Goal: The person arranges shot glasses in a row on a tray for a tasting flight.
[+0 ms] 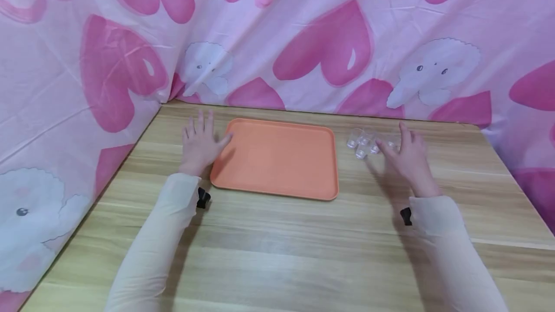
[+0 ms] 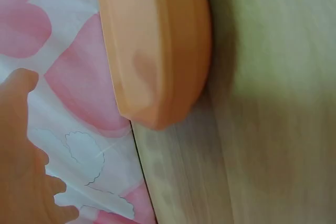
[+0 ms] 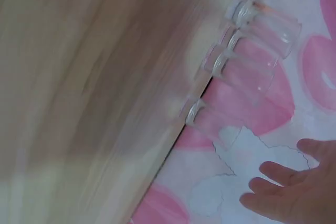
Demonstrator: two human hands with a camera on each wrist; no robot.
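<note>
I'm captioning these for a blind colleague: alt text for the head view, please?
A person's spread left hand is by the left edge of an orange tray; the right hand is near clear cups. Tray and cups are on a wood-grain table before heart-patterned fabric.

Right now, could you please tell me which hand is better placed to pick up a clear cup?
Probably the right hand, open near the clear cups; the orange tray separates the left hand from them.
</note>
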